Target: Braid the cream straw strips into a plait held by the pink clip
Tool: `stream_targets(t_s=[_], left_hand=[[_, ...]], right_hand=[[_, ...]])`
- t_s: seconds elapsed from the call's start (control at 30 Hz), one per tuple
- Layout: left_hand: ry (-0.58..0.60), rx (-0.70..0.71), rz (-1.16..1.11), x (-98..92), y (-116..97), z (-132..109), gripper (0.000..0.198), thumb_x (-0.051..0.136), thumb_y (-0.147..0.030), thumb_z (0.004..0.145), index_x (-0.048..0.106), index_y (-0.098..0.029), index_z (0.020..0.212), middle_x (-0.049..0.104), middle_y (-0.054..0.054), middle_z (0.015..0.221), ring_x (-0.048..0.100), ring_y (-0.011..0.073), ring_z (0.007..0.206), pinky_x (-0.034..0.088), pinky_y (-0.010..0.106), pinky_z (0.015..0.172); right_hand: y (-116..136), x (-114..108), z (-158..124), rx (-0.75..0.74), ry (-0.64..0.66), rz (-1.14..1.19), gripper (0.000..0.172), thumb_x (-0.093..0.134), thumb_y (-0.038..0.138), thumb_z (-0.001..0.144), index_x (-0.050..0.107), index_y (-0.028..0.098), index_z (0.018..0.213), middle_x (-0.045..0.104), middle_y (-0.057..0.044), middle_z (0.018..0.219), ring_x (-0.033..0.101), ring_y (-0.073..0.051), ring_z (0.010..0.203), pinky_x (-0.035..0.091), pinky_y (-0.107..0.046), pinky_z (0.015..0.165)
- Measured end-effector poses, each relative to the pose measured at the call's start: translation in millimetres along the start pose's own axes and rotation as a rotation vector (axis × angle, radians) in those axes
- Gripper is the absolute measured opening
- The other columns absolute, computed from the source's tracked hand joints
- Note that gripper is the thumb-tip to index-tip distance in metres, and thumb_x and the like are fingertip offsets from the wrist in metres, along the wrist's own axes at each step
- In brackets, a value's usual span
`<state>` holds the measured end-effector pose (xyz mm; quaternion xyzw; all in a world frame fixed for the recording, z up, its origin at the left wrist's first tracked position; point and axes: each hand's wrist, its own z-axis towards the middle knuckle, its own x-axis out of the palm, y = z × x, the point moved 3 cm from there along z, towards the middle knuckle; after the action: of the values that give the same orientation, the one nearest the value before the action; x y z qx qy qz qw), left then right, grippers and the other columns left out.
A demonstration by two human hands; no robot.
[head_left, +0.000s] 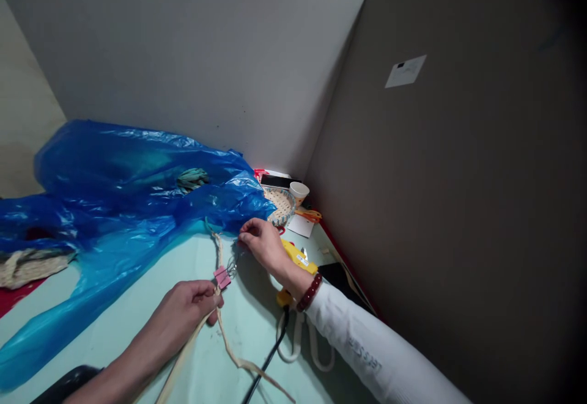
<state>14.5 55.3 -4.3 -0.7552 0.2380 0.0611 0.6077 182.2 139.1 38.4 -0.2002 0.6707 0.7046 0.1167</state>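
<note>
"Why's your left hand (195,300) there?"

"I'm pinching the straw strands (238,362) just below the pink clip (222,277), I'd say to steady them. The clip seems meant to stop the braid (218,246) loosening; that runs over the table (119,312) toward the blue bag (137,178)."

"Your right hand (266,246)?"

"Fingertips drawn together near the clip; I can't tell whether they hold anything."

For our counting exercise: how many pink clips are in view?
1: the pink clip is on the pale braid, just beyond the left hand. Others may be hidden under the blue bag.
</note>
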Motion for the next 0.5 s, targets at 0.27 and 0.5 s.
stream_targets(t_s=[0.27, 0.5], left_hand=[[0.016, 0.007, -0.004, 0.0, 1, -1, 0.033, 0.06, -0.052, 0.07, 0.054, -0.025, 0.053, 0.061, 0.0, 0.057, 0.049, 0.0222, 0.064, 0.03, 0.031, 0.064], [-0.001, -0.033, -0.024, -3.7, -2, -6, 0.037, 0.06, -0.058, 0.07, 0.055, -0.024, 0.056, 0.059, 0.0, 0.059, 0.048, 0.0227, 0.065, 0.03, 0.031, 0.064]], right_hand=[[3, -2, 1, -0.073, 0.214, -0.311, 0.019, 0.074, 0.016, 0.089, 0.076, 0.015, 0.107, 0.073, -0.001, 0.081, 0.07, -0.02, 0.083, 0.051, -0.032, 0.083], [-2, -12, 1, -0.06, 0.179, -0.415, 0.017, 0.07, 0.025, 0.098, 0.071, 0.015, 0.111, 0.073, -0.005, 0.105, 0.069, -0.023, 0.102, 0.055, -0.045, 0.095]])
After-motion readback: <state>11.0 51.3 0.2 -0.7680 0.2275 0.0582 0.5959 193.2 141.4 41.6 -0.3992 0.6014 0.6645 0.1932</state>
